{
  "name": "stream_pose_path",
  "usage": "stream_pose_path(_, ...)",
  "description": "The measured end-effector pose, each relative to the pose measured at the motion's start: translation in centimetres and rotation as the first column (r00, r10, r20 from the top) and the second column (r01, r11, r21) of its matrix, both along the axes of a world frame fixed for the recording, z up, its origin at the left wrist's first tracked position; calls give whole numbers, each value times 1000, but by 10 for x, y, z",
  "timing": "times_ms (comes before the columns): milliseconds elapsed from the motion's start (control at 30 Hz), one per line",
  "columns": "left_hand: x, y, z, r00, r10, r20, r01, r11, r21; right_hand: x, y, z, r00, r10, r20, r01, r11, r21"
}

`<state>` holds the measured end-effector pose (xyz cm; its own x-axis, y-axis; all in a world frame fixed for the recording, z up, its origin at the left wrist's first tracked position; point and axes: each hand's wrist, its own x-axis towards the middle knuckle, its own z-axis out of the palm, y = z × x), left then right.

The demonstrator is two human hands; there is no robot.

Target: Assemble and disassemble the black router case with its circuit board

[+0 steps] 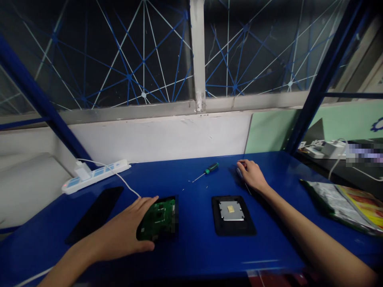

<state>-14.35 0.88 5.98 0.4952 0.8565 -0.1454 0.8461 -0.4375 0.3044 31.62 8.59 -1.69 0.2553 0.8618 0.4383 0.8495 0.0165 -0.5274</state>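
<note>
My left hand spans a black casing with a green circuit board in it, fingers along its far edge and thumb at the near edge. My right hand rests on the blue table with fingers curled over a slim tool; only its thin metal end and a greyish part show. Between the hands lies a black cover bearing a silver metal plate with a small tan pad. Farther back is a screwdriver with a green and black handle, and several tiny screws lie near its tip.
On the left are a white power strip with a plug and cable, and a long black panel. A shiny colourful packet sits at the right. Blue frame posts rise at both sides before the windows.
</note>
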Motion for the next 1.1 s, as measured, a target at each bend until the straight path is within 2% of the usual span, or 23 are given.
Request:
stream_pose_path(167, 25, -16, -5, 999, -27, 35, 29, 998, -61, -20, -16, 13, 998, 52, 20, -53, 994, 91)
stream_pose_path(267, 44, -15, -9, 997, -30, 70, 36, 996, -86, -45, -35, 27, 982, 182, 52, -188, 974, 131)
stream_pose_path(300, 50, -14, -11, 995, -29, 91, 36, 996, -78, -54, -43, 32, 955, 291, 64, -298, 942, 154)
stream_pose_path(400, 62, -7, -20, 985, -74, 158, 78, 997, -19, -83, -66, 45, 803, 586, 109, -595, 799, 82)
stream_pose_path(433, 64, -5, -24, 984, -83, 160, 85, 996, -10, -90, -72, 48, 743, 658, 127, -666, 745, 37)
stream_pose_path(500, 67, -2, -30, 980, -79, 180, 79, 997, 9, -102, -81, 49, 660, 733, 161, -740, 672, -26)
stream_pose_path(567, 66, -1, -37, 974, -78, 214, 74, 997, 24, -108, -86, 47, 606, 771, 198, -774, 628, -77)
stream_pose_path(667, 63, -1, -46, 960, -88, 264, 75, 996, 57, -111, -88, 40, 561, 794, 234, -790, 598, -134)
stream_pose_path(833, 60, -1, -54, 951, -104, 291, 76, 992, 105, -114, -88, 34, 536, 817, 210, -800, 572, -182)
stream_pose_path(967, 62, 3, -52, 962, -92, 257, 76, 994, 74, -115, -88, 34, 545, 832, 102, -812, 554, -181)
stream_pose_path(1100, 66, 7, -44, 979, -57, 195, 58, 998, 5, -116, -89, 36, 555, 832, 12, -817, 547, -184)
